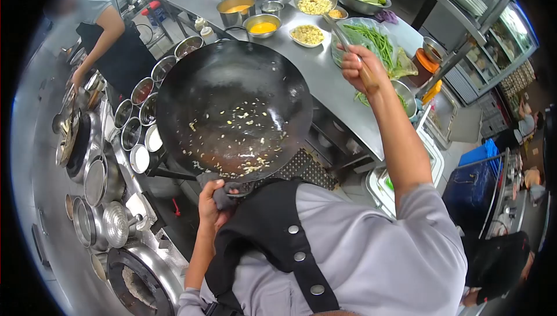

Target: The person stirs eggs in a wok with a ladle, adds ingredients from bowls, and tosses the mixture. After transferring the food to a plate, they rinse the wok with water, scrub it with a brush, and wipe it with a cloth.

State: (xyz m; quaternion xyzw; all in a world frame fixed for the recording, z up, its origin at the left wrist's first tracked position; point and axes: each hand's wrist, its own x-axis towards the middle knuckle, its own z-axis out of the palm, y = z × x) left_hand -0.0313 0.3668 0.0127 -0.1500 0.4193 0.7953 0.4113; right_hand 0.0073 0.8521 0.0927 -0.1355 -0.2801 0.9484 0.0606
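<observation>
The left hand point(213, 207) has its fingers clamped on a grey cloth point(223, 199) at the near rim of the wok point(229, 87), which lies left of the worktop point(348, 120). Food bits point(256, 163) are scattered across its near half. The right fingers close round a utensil's wooden handle point(368, 77), raised toward the worktop, clear of the wok. Likely this is mid-cooking handling; the next move calls for a steady rim grip.
</observation>
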